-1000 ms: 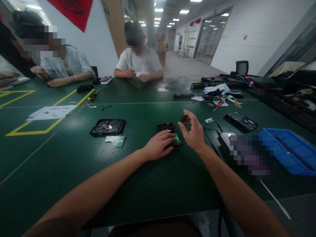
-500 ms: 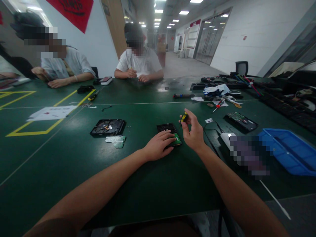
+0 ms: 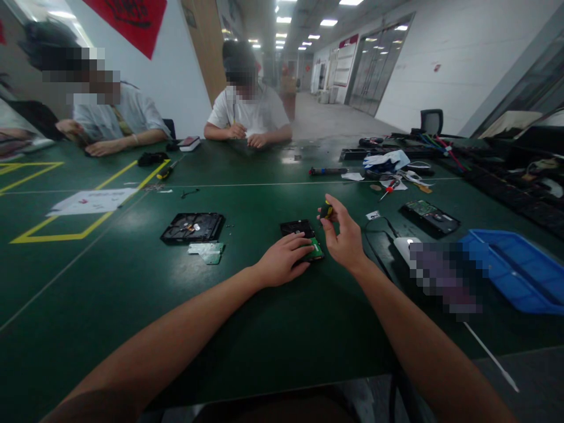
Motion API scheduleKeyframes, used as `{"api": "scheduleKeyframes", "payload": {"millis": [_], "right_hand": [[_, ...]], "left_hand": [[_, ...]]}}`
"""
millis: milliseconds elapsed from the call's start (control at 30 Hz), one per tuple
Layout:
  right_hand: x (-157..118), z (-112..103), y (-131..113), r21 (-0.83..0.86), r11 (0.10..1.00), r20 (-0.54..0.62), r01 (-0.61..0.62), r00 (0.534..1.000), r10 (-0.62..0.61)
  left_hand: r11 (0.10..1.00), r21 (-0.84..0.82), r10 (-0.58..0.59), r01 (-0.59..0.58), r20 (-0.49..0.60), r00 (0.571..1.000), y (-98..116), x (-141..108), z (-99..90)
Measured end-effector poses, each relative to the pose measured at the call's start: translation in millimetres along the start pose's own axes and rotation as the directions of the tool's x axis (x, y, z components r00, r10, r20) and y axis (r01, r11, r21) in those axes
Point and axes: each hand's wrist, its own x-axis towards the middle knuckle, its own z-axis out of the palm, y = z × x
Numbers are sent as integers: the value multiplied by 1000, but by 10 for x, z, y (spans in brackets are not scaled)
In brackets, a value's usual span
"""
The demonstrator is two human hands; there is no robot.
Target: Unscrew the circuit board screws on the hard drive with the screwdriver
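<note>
Over a hard drive [image 3: 296, 228] with a green circuit board [image 3: 315, 251], my left hand [image 3: 284, 258] steadies it on the table. Its fingers reach across the top and its thumb lies along the near edge, covering part of the drive. Just above the drive's right end, my right hand [image 3: 342, 235] pinches a screwdriver [image 3: 326, 210] by its short yellow and black handle. I cannot make out its shaft. To the left lies another opened hard drive [image 3: 192, 227], with a detached circuit board [image 3: 207, 252] in front and several tiny screws [image 3: 231, 225] beside it.
At right are a third hard drive [image 3: 430, 217], a blue tray [image 3: 520, 270] and a white device [image 3: 405, 247] with a cable. Farther back lie gloves [image 3: 388, 160] and a red screwdriver [image 3: 389, 188]. Two people [image 3: 249, 111] [image 3: 121, 111] sit across the table.
The screwdriver handle has turned slightly between my right fingers, which have shifted a little. My left hand and the hard drive stay in place.
</note>
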Motion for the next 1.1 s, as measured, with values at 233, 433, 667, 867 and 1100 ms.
{"api": "scheduleKeyframes", "payload": {"millis": [233, 433, 667, 867, 1100], "right_hand": [[12, -20, -21, -60, 998, -56, -13, 998, 10], [40, -62, -101, -128, 992, -99, 16, 995, -29], [17, -31, -105, -69, 997, -22, 18, 1000, -19], [34, -58, -144, -111, 993, -54, 36, 998, -42], [54, -70, -144, -123, 991, -53, 56, 997, -62]], "left_hand": [[1000, -9, -6, 6, 15, 1000, 5, 3, -20], [1000, -8, -9, 9, 15, 1000, 5, 4, -21], [1000, -16, -2, 2, 4, 1000, -18, -5, 8], [1000, -10, -8, 8, 18, 1000, -9, -1, -3], [1000, -11, 1, 0, 9, 1000, -3, 3, -15]]}}
